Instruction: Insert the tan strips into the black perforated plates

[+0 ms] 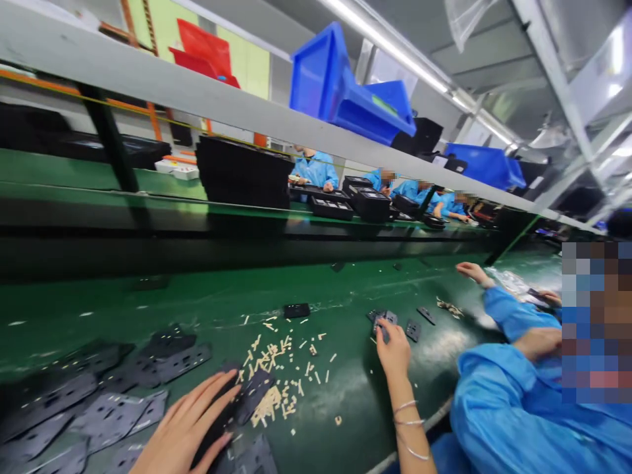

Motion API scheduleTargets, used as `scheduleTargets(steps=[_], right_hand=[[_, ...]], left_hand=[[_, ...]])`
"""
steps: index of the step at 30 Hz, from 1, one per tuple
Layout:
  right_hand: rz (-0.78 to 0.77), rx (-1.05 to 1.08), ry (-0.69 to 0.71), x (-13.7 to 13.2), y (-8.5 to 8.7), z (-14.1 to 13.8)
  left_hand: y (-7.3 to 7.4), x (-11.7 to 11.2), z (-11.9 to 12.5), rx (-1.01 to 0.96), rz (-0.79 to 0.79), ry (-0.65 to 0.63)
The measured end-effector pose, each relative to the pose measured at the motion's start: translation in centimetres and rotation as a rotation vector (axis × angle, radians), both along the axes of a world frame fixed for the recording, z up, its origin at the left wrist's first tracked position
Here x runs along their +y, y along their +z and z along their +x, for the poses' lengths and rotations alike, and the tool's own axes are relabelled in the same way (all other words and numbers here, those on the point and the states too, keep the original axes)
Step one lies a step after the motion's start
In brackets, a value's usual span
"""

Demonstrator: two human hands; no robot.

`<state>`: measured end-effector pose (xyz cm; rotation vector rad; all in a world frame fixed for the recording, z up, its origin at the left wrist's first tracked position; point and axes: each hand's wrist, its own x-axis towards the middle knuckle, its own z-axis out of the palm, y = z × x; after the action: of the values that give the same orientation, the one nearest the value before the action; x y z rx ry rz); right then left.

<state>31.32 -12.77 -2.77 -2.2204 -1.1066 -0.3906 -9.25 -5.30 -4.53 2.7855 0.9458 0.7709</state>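
My left hand (192, 421) is at the lower middle, its fingers and thumb around the edges of a dark plastic plate (214, 428) that they partly hide. More flat black plastic plates (113, 415) with small holes lie in an overlapping heap to its left. My right hand (394, 345), with thin bangles on the wrist, is further right, its fingertips closed on a small dark plastic plate (379, 321) in a little group. Between my hands, many small cream-coloured strips (269, 401) are scattered over the green table (340, 388).
A black rectangular piece (296, 310) lies beyond the strips. At right sits a co-worker in a blue sleeve (498, 388), with a hand (474, 272) over the table. Along the back runs a shelf (247, 99) with blue bins (320, 79); black trays (241, 174) stand beneath.
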Motion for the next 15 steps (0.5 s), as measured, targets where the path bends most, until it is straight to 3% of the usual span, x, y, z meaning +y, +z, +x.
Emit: scheduleTargets(steps=[3,9,12,15], right_hand=[[-0.026,0.024,0.149,1.0,0.9,-2.9],[-0.279,0.054,0.604,3.6,2.9,-13.2],[-0.372,0.002,0.643,5.4,3.9,-15.3],[-0.458,-0.075,0.601,7.4,4.8,-15.2]], left_hand=[[0.6,1.7,0.9,0.061,-0.05,-0.011],[3.1,3.0,2.0,0.077,-0.274,-0.078],[4.3,2.9,2.7,0.079,-0.315,-0.069],[4.6,2.3,4.1,0.119,-0.305,-0.014]])
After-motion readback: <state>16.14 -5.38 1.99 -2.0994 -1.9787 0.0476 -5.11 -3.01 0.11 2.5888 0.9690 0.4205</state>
